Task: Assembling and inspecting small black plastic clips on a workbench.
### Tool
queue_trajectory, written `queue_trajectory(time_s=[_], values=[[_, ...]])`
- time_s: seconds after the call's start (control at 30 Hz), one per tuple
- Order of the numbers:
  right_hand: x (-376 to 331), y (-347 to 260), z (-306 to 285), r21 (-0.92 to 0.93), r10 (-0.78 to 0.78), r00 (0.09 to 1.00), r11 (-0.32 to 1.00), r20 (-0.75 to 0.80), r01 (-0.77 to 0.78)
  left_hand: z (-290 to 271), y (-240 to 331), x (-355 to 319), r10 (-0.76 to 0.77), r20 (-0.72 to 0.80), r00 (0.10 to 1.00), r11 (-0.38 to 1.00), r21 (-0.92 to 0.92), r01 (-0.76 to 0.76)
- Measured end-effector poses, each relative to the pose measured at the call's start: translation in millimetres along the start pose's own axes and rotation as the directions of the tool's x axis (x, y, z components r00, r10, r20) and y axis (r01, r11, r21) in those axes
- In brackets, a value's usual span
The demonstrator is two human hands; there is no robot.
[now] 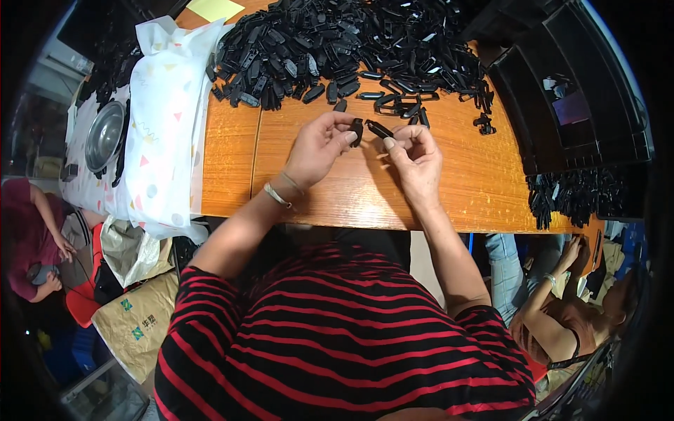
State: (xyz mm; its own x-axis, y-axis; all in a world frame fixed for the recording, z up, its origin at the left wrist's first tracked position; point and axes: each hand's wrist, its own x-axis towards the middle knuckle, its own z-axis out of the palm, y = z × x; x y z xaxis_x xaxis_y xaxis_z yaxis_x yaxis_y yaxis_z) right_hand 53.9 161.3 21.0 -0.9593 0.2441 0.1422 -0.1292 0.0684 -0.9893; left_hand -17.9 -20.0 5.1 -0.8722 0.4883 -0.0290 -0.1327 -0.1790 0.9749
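Observation:
Both hands are raised over the wooden table, in front of a large heap of small black plastic parts. My left hand pinches a small black plastic piece between thumb and fingers. A slim, elongated black plastic part is gripped by the fingertips of my right hand, its free end pointing at the left hand's piece. A narrow gap separates the two pieces. Just beyond my right hand lie several loose black frame-like parts. My fingers partly cover both held pieces.
On the left, white patterned sheeting covers a bulky form beside a metal bowl. A black bin stands at right, with more black parts near it. Other people sit at left and right. A brown sack lies lower left.

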Motion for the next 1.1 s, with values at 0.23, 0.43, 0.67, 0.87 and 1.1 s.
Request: queue_trajectory(time_s=[0.23,0.43,0.67,0.87,1.1], values=[[-12.2,-16.7,29.2,0.125,-0.032,0.999,0.992,0.026,0.028,5.0,10.3,-24.6,0.037,-0.033,0.999,0.979,-0.199,-0.043],[-15.7,-27.0,38.8,-0.023,-0.147,0.989,0.989,0.025,0.148,-1.9,15.7,-31.4,0.065,-0.064,0.996,0.974,-0.213,-0.077],[-16.5,-26.7,39.4,-0.161,-0.213,0.975,0.962,0.068,0.221,-3.9,16.2,-35.2,0.078,-0.069,0.995,0.974,-0.206,-0.09],[-22.9,-8.5,44.2,-0.177,-0.211,0.975,0.959,0.072,0.22,-3.7,8.7,-40.6,0.082,-0.1,0.992,0.975,-0.197,-0.101],[-29.8,10.7,45.4,-0.322,-0.366,0.923,0.865,0.12,0.385,4.7,-4.0,-52.5,0.175,-0.113,0.978,0.983,-0.035,-0.179]])
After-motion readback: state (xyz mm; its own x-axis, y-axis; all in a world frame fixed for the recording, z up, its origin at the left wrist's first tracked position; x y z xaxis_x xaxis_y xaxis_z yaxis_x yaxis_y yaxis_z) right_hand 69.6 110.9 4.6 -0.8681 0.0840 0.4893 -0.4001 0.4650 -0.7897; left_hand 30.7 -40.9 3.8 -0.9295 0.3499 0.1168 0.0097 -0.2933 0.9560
